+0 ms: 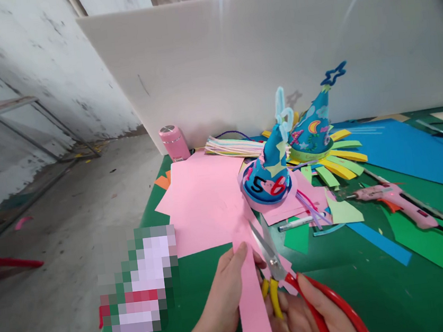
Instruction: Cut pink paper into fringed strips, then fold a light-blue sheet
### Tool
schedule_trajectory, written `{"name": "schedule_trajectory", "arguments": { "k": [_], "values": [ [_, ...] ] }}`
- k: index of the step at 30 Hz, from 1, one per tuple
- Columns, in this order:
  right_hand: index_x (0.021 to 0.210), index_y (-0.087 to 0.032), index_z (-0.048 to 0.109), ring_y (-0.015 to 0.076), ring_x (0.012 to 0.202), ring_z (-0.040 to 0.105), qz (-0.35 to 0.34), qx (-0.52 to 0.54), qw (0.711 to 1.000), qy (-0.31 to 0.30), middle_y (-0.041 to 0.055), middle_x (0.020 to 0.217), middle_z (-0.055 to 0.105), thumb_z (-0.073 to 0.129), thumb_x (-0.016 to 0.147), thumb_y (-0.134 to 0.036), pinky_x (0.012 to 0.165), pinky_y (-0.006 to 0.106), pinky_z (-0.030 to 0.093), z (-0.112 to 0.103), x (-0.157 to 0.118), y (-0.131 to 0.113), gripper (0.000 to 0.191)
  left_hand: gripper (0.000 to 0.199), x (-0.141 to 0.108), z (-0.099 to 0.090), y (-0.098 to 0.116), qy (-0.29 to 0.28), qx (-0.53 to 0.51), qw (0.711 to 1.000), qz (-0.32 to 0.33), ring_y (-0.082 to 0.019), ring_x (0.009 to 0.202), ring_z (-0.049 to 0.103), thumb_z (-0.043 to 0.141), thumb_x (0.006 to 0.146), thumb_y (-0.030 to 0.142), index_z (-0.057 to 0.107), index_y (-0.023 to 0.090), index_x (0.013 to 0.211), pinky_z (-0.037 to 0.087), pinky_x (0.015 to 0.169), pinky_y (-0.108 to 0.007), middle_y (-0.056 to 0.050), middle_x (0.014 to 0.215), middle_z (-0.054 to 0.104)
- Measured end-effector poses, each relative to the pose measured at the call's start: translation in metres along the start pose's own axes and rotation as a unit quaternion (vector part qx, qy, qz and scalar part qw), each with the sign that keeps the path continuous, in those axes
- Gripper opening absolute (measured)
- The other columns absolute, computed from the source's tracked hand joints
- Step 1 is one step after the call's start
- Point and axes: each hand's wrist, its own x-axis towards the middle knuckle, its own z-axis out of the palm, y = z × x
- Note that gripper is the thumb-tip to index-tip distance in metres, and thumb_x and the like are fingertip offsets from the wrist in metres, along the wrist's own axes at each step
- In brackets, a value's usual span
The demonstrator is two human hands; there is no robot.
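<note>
My left hand pinches a long pink paper strip between the thumb on top and the fingers beneath. The strip runs from the bottom of the view up toward a large pink sheet on the table. My right hand grips red-handled scissors, with yellow curved pieces showing among its fingers. The blades are parted and point away from me, beside the strip's right edge; whether they touch it I cannot tell. Pink scraps lie under the scissors.
Two blue party hats, a near one and a far one, stand behind my hands. A pink glue gun with a cord lies right, near blue card. A marker, paper strips and a pink flask sit on the green tabletop.
</note>
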Motion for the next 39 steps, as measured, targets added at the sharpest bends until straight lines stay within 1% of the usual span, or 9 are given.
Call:
{"name": "schedule_trajectory", "arguments": {
  "k": [4,7,12,16,18,23,29,34,39],
  "values": [
    [0.08,-0.015,0.057,0.004,0.045,0.034,-0.003,0.01,1.0,0.009,-0.0043,0.06,0.041,0.054,0.058,-0.067,0.045,0.018,0.027,0.007,-0.01,-0.018,0.056,0.03,0.008,-0.01,0.001,0.02,-0.038,0.998,0.038,-0.013,0.048,0.053,0.047,0.078,0.039,0.057,0.012,0.067,0.039,0.049,-0.023,-0.004,0.059,0.059],
    [0.082,-0.019,0.053,0.0055,0.047,0.035,-0.077,-0.118,0.986,0.094,-0.0044,0.064,0.043,0.062,0.059,-0.057,0.047,0.021,0.031,0.014,-0.012,-0.031,0.045,0.027,0.013,-0.01,0.007,-0.006,-0.138,0.99,0.025,-0.013,0.049,0.052,0.047,0.078,0.036,0.056,0.013,0.07,0.039,0.051,-0.025,-0.004,0.061,0.058],
    [0.076,-0.022,0.05,0.0104,0.056,0.044,-0.165,-0.275,0.932,0.17,-0.003,0.07,0.049,0.075,0.05,-0.035,0.051,0.023,0.038,0.016,0.002,-0.037,0.039,0.023,0.019,0.002,0.018,-0.038,-0.221,0.974,0.031,-0.012,0.05,0.051,0.047,0.078,0.031,0.055,0.012,0.068,0.041,0.054,-0.026,-0.003,0.061,0.055],
    [0.084,-0.022,0.049,0.0126,0.058,0.046,-0.237,-0.443,0.838,0.213,-0.0031,0.069,0.049,0.073,0.054,-0.028,0.055,0.026,0.041,0.015,0.011,-0.033,0.039,0.021,0.022,0.012,0.021,-0.015,-0.246,0.969,0.032,-0.01,0.048,0.049,0.049,0.078,0.03,0.055,0.012,0.07,0.041,0.053,-0.024,-0.002,0.058,0.053],
    [0.083,-0.021,0.048,0.0132,0.06,0.047,-0.256,-0.457,0.823,0.22,-0.0035,0.068,0.049,0.072,0.056,-0.025,0.057,0.026,0.042,0.013,0.016,-0.032,0.037,0.021,0.021,0.014,0.02,-0.02,-0.258,0.965,0.035,-0.011,0.05,0.05,0.05,0.078,0.03,0.056,0.011,0.072,0.041,0.054,-0.025,-0.002,0.059,0.054],
    [0.085,-0.02,0.048,0.0137,0.062,0.049,-0.26,-0.444,0.829,0.219,-0.0027,0.068,0.051,0.07,0.059,-0.025,0.058,0.026,0.043,0.011,0.025,-0.041,0.035,0.024,0.015,0.014,0.013,-0.085,-0.311,0.946,0.028,-0.016,0.065,0.056,0.048,0.08,0.03,0.058,0.009,0.085,0.044,0.067,-0.029,-0.006,0.07,0.058],
    [0.083,-0.018,0.05,0.0166,0.067,0.053,-0.263,-0.457,0.819,0.228,-0.0001,0.071,0.055,0.067,0.062,-0.025,0.063,0.028,0.044,0.017,0.026,-0.05,0.028,0.023,0.019,0.012,0.008,-0.085,-0.326,0.942,0.009,-0.018,0.071,0.058,0.047,0.081,0.027,0.058,0.008,0.089,0.046,0.072,-0.034,-0.008,0.075,0.061],
    [0.082,-0.019,0.051,0.0178,0.062,0.054,-0.28,-0.485,0.786,0.263,0.0005,0.067,0.057,0.066,0.062,-0.027,0.06,0.03,0.045,0.011,0.031,-0.056,0.027,0.026,0.025,0.003,0.004,-0.063,-0.311,0.947,0.041,-0.022,0.081,0.058,0.048,0.08,0.029,0.059,0.008,0.092,0.045,0.077,-0.036,-0.012,0.086,0.063],
    [0.083,-0.019,0.05,0.0184,0.058,0.054,-0.292,-0.529,0.736,0.305,0.0012,0.066,0.058,0.063,0.063,-0.028,0.057,0.031,0.044,0.001,0.033,-0.064,0.025,0.027,0.031,-0.008,0.003,-0.025,-0.287,0.956,0.047,-0.022,0.075,0.06,0.052,0.078,0.028,0.056,0.008,0.096,0.047,0.07,-0.035,-0.011,0.082,0.063]
  ]
}}
